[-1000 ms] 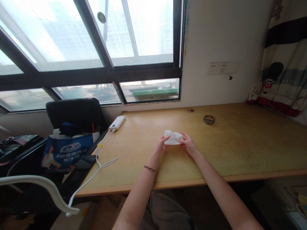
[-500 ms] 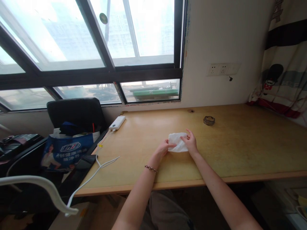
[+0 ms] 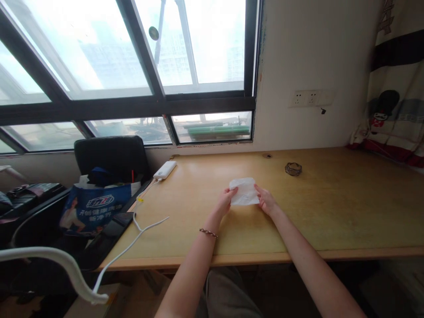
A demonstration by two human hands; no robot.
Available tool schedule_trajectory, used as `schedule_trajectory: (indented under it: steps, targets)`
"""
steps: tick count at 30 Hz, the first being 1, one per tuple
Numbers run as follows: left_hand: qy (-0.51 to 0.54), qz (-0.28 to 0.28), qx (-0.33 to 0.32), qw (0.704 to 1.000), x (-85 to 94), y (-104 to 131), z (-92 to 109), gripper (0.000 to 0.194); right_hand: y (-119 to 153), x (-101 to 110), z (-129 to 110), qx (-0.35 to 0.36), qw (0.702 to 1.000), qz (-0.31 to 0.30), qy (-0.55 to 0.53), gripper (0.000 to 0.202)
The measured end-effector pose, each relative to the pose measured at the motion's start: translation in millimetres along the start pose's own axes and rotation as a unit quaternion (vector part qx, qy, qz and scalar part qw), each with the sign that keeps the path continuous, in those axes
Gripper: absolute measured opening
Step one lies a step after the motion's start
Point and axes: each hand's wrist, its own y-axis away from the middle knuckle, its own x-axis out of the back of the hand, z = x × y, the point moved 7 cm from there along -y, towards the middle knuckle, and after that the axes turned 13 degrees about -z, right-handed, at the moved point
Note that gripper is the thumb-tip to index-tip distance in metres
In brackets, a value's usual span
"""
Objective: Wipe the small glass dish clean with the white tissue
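Observation:
Between my hands is a folded white tissue [image 3: 244, 192], held up over the wooden desk [image 3: 185, 234]. My left hand [image 3: 226, 198] pinches its left edge, thumb on the near face and the other fingers behind it. At the right edge my right hand [image 3: 266, 199] grips it in much the same way. Most of the fingers are hidden behind the tissue and the palms. A braided bracelet [image 3: 208, 232] circles my left wrist.
A dark openwork ring-shaped object [image 3: 293, 168] lies on the desk at back right. A white power bank [image 3: 164, 170] with a white cable [image 3: 141, 229] sits along the left edge. Left of the desk are a black chair [image 3: 112, 154] and a blue bag [image 3: 89, 207].
My right hand has shifted from lying over the tissue's front to gripping its right edge. The tissue now faces me flatter and sits slightly higher. The view has turned slightly left.

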Motion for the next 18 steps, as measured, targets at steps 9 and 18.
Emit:
schedule_trajectory:
  steps: [9, 18]
  targets:
    - [-0.095, -0.077, 0.064, 0.990, -12.3, 12, 1, 0.045, 3, -4, -1, 0.023, 0.998, -0.042, 0.029, 0.024]
    - [-0.114, -0.070, 0.053, 0.990, -7.3, 7, -2, 0.041, 3, -5, 2, 0.001, 0.994, -0.044, 0.098, 0.033]
